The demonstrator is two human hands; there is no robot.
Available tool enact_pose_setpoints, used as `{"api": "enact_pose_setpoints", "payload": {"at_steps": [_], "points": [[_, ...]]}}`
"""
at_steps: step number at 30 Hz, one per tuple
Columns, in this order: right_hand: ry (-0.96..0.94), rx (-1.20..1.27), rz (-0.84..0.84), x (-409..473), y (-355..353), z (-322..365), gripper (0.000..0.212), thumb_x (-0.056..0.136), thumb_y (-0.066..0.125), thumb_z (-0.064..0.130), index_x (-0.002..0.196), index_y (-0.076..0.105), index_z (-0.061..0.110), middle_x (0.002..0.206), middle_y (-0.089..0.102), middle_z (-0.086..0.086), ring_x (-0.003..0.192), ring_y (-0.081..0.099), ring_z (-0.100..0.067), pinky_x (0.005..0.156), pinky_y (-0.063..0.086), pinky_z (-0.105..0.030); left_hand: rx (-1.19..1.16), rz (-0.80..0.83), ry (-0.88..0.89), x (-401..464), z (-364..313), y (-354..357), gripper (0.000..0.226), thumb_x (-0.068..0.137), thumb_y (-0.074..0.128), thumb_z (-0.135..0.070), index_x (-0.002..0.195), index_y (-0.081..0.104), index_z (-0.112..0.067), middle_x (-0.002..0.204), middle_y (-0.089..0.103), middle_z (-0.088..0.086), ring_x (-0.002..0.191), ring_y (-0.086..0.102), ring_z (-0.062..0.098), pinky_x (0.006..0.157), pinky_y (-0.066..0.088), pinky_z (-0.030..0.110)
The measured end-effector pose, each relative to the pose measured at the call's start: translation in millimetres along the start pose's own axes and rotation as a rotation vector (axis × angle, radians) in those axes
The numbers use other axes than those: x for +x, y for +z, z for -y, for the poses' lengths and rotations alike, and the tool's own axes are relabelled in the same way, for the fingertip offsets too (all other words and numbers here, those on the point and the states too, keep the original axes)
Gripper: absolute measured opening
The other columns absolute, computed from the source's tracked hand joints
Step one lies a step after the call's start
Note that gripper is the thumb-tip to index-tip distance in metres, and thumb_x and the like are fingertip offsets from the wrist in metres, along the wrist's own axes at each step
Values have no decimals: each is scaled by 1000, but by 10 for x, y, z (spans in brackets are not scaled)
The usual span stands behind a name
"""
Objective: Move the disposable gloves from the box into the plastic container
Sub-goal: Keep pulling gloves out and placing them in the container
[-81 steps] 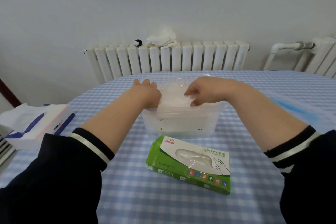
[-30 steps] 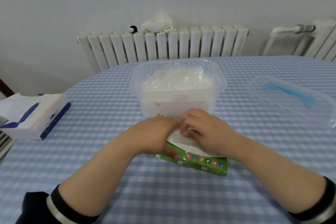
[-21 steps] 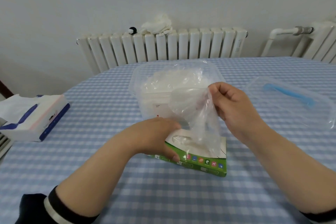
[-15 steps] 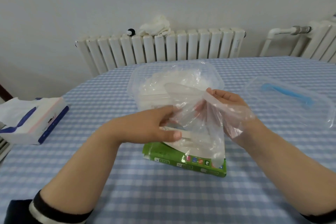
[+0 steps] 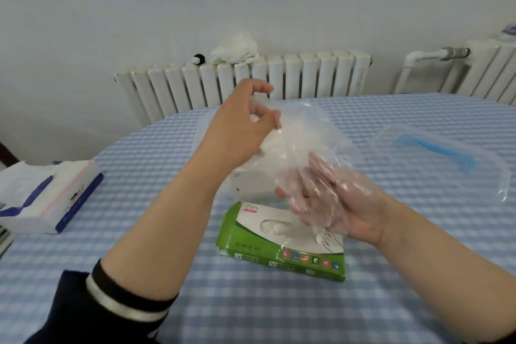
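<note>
A clear disposable glove is stretched in the air between my two hands, above the table's middle. My left hand pinches its upper end with thumb and fingers. My right hand grips the lower end, and the thin film drapes over its fingers. The green and white glove box lies flat on the cloth just below my right hand, with more gloves showing in its oval slot. The clear plastic container stands behind the box, mostly hidden by my hands and the glove.
The container's clear lid with a blue handle lies at the right. A tissue pack sits at the table's left edge. White radiators stand against the wall behind the blue checked table.
Both hands went from the container to the box. My right hand pulled a glove out of the slot, my left hand took its other end, and both lifted it higher.
</note>
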State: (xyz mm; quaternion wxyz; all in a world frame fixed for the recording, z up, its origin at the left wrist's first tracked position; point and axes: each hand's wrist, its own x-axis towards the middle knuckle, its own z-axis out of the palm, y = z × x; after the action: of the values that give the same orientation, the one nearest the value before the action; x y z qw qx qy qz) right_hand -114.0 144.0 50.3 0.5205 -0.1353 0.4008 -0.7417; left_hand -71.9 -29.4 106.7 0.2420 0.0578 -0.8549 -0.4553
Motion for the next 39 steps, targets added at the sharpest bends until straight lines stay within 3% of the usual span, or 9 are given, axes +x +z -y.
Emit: {"api": "enact_pose_setpoints", "payload": {"at_steps": [3,7,10,16,19,23,29,33,39], "points": [[-22,60,-31,8,28,35,70,98,28,52,86,78,4,80,73,-15,50,66,-20,42,55,-27,76,-44,-46,336,13,-88,32,95,59,-22,124,47,-29,94,68,-6,65,58,12,40,47,22],[-74,38,-34,-24,76,41,66,95,30,48,84,78,4,77,74,-14,51,67,-21,43,55,-27,255,-52,-111,642,176,-138,35,94,58,-18,126,45,-23,107,57,1,73,57,13,55,59,34],[-187,-85,-25,-56,148,81,51,90,39,38,86,77,4,85,74,-17,60,70,-23,51,57,-29,438,10,-143,681,336,-107,32,95,56,-18,124,42,-17,89,55,1,67,63,23,64,60,44],[-709,-1258,-462,279,371,438,8,93,61,26,91,67,24,91,72,10,84,65,-6,75,51,-22,685,72,-99,654,625,-61,35,92,63,-26,114,39,-16,90,61,4,74,60,22,64,48,35],[-442,-1755,-519,652,328,594,23,92,61,38,113,62,29,119,60,14,107,57,-9,84,43,-27,742,53,-69,646,694,-68,35,90,65,-29,109,39,-16,87,61,3,77,59,22,61,44,32],[-13,-1906,-378,993,286,684,59,90,63,45,139,45,19,140,49,-1,123,49,-21,94,38,-30,896,146,-37,645,736,-92,28,94,57,-24,114,39,-15,82,58,1,74,57,22,61,46,36],[397,-2083,-267,1192,265,706,47,100,49,26,144,39,14,145,45,-6,128,47,-27,103,37,-36,1218,432,39,705,743,-83,17,96,40,-5,107,48,-15,78,44,-2,76,47,19,60,34,30],[472,-1997,-361,1234,213,662,41,102,44,21,141,44,9,143,44,-14,127,47,-32,97,37,-36,1234,568,-16,726,793,-94,29,92,45,-5,112,63,-17,108,61,2,98,58,23,83,50,35],[422,-1942,-386,1217,175,624,34,100,49,24,128,57,8,127,57,-11,113,57,-27,100,42,-35,1256,719,-179,704,703,-53,32,99,46,-30,121,59,-12,128,51,11,103,55,29,85,44,35]]}}
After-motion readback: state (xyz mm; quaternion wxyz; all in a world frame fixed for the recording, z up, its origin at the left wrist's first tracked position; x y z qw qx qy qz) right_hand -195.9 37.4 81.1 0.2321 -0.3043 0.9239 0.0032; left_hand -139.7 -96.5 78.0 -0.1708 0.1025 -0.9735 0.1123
